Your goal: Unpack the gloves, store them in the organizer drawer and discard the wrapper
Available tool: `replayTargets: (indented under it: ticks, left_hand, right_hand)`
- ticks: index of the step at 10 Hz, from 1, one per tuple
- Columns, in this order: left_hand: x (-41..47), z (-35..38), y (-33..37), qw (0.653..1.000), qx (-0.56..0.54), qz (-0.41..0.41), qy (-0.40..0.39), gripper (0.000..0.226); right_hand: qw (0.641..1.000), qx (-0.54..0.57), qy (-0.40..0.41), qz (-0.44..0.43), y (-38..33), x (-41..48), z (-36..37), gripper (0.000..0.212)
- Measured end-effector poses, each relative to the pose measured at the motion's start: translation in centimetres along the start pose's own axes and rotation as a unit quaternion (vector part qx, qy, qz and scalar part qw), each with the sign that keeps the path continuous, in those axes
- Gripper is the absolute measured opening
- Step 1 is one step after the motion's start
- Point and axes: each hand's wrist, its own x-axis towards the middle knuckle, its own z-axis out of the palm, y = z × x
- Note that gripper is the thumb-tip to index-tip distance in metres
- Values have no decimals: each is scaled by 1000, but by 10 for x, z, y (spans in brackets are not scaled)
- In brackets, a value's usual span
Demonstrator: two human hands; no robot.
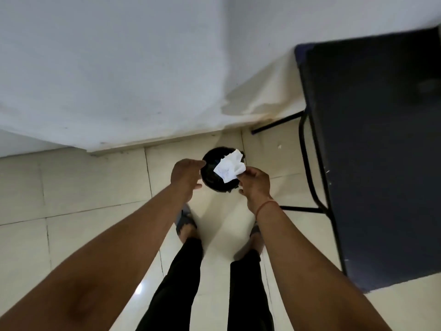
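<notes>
I look straight down at the floor. A crumpled white wrapper (229,167) is pinched between the fingertips of my right hand (255,183), held directly above a small round black bin (210,177) standing on the tiles. My left hand (186,176) hovers at the bin's left rim with fingers loosely spread, holding nothing. The bin's inside looks dark with a liner. No gloves or organizer drawer are in view.
A dark table top (372,151) with black metal legs (307,163) stands on the right, close to the bin. A white wall (119,68) runs behind it. My legs and sandalled feet (187,223) stand on cream floor tiles just before the bin.
</notes>
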Motion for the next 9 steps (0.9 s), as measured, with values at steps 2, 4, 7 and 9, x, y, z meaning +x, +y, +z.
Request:
replayTargets:
  ticks: [2,4,7,9]
  left_hand:
    - [112,31,-51,997,60,33,40,26]
    - [168,47,-89,989,129,44,61,28]
    - [148,43,-79,979,169,83,80,42]
    - [79,36,-39,972,132,147,126,46]
  right_hand:
    - [998,-42,32,32,78,133,54,24]
    - [994,-94,35,48,112,197,84,38]
    - [955,-283,-55,-73,92,160,72,36]
    - [927,-323,-88,-171,28,114,52,44]
